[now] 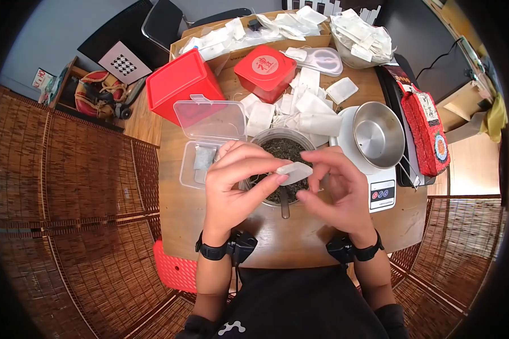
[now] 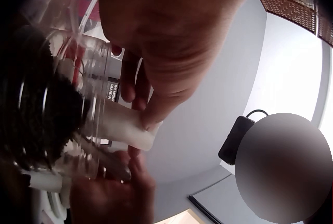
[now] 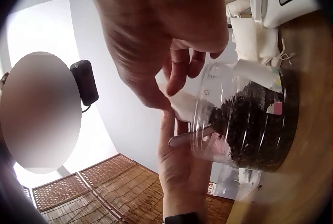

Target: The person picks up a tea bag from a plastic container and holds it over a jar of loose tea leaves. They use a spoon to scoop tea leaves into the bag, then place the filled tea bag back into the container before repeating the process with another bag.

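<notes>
A small white pouch (image 1: 295, 172) is pinched between the thumb and fingers of my left hand (image 1: 237, 183), over a clear jar (image 1: 253, 135) of dark dried leaves (image 1: 283, 148). My right hand (image 1: 342, 189) is just right of the pouch, its thumb and index finger spread apart. The left wrist view shows the pouch (image 2: 127, 125) under the left hand (image 2: 166, 36). A spoon handle (image 1: 285, 210) sticks out over the jar's near rim; it also shows in the right wrist view, the spoon (image 3: 192, 135) below the right hand (image 3: 156, 42).
Left of the jar stands an open clear box (image 1: 188, 164) with a pouch inside. Behind are two red boxes (image 1: 178, 82) (image 1: 266, 68) and piled white pouches (image 1: 311, 101). A metal bowl (image 1: 379, 135) on a white scale (image 1: 383, 195) and a red packet (image 1: 427, 130) stand right.
</notes>
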Motion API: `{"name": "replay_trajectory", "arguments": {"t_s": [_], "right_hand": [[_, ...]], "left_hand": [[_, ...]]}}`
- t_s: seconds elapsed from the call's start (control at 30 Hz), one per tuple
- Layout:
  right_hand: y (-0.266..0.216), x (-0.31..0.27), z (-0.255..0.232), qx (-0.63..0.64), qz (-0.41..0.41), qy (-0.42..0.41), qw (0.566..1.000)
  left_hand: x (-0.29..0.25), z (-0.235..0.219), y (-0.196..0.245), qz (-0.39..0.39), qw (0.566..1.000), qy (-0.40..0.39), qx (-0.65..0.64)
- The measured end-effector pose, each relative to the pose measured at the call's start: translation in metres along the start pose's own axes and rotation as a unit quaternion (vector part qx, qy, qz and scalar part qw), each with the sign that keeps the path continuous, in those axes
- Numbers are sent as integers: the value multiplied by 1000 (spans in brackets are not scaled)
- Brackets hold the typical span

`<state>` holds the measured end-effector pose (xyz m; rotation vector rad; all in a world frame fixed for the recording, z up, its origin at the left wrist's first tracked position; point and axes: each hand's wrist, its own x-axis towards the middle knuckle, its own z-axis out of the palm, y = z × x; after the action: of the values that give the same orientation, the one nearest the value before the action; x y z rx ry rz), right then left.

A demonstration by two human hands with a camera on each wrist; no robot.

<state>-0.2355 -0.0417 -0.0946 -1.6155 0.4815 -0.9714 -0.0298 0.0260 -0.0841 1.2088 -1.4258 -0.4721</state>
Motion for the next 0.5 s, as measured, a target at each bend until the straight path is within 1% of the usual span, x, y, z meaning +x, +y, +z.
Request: {"name": "replay_trajectory", "arguments": {"t_s": [0.03, 0.1, 0.17, 0.23, 0.27, 0.33, 0.37, 0.43, 0.5], "right_hand": [[2, -1, -3, -23, 8, -21, 999], [-3, -1, 1, -13, 23, -19, 999], [-5, 1, 4, -3, 35, -17, 999], [-6, 3, 4, -59, -17, -34, 998], [-4, 1, 3, -59, -17, -33, 998], [0, -4, -1, -34, 46, -21, 998], [-1, -2, 1, -34, 46, -20, 998], [-6, 4, 7, -41, -5, 9, 999], [-6, 3, 6, -55, -8, 16, 998]], "left_hand": [[0, 1, -1, 0, 1000, 0, 0], [0, 2, -4, 4, 999, 33, -33], [-1, 0, -8, 9, 999, 26, -30], [0, -1, -8, 14, 999, 19, -26], [0, 0, -8, 13, 999, 19, -28], [0, 3, -7, 13, 999, 18, -29], [0, 3, -7, 7, 999, 24, -37], [0, 4, -6, 2, 999, 30, -45], [1, 4, -4, -1, 999, 22, -38]]}}
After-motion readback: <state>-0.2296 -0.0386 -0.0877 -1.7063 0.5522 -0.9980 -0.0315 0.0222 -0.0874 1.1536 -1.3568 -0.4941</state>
